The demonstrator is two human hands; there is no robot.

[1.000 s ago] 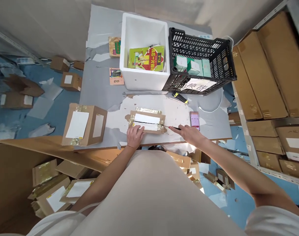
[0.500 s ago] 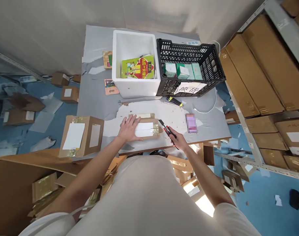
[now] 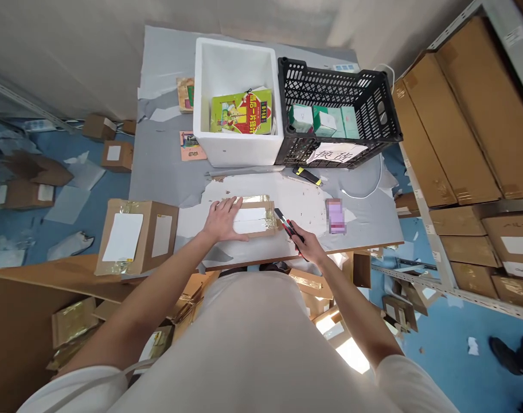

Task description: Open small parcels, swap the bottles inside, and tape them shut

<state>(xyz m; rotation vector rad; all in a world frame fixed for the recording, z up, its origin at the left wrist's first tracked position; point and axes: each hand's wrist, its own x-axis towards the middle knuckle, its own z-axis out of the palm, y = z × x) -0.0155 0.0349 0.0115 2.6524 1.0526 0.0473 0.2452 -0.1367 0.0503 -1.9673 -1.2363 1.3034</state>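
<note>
A small cardboard box point(image 3: 256, 228) with a white label and shiny tape at its right end lies near the table's front edge. My left hand point(image 3: 222, 221) holds its left end, thumb along the near side and fingers over the far side. In my right hand point(image 3: 307, 244) is a utility knife point(image 3: 291, 228) with a red and black handle. Its blade points up and left, close to the taped right end of the box; whether it touches the cardboard I cannot tell.
Behind stand a white foam box point(image 3: 238, 150) with booklets and a black crate point(image 3: 341, 137) with green-and-white boxes. A yellow-black cutter point(image 3: 307, 175) and a blurred pink item point(image 3: 335, 216) lie on the table point(image 3: 158, 166). A larger carton point(image 3: 135, 238) stands left; shelves of cartons point(image 3: 463, 137) stand right.
The knife in my right hand has shifted slightly left, nearer the small box. Tape now shows along the box's far side, where a pale label showed before. My left hand still holds its left end.
</note>
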